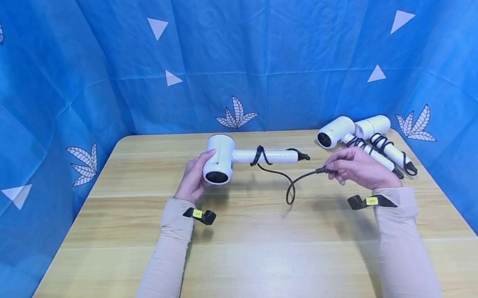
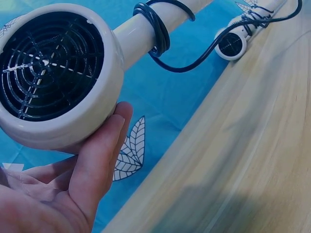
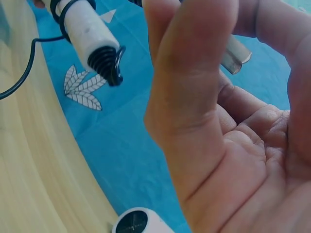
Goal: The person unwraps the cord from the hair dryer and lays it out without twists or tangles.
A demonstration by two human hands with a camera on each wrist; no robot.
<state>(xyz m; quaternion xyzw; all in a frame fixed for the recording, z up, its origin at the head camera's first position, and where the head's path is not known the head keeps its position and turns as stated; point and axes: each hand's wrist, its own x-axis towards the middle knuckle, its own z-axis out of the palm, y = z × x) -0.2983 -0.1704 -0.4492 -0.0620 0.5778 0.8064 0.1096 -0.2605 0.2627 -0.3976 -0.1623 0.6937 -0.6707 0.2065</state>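
Observation:
My left hand [image 1: 192, 180] grips a white hair dryer [image 1: 222, 154] by its round head, above the table. The dryer's handle points right, and its black grille [image 2: 51, 65] faces the left wrist camera. Several turns of black cord [image 2: 154, 30] wrap the handle, and a loose length loops down and across to the right. At that loose end, my right hand [image 1: 361, 167] pinches the black plug [image 1: 321, 170] between thumb and fingers. Metal prongs [image 3: 236, 56] of the plug show behind the thumb in the right wrist view.
Two more white hair dryers, one in front [image 1: 341, 128] and one behind [image 1: 373, 126], lie at the back right of the wooden table [image 1: 258, 271], cords wound round their handles. A blue patterned curtain [image 1: 220, 32] borders the table at the back and sides.

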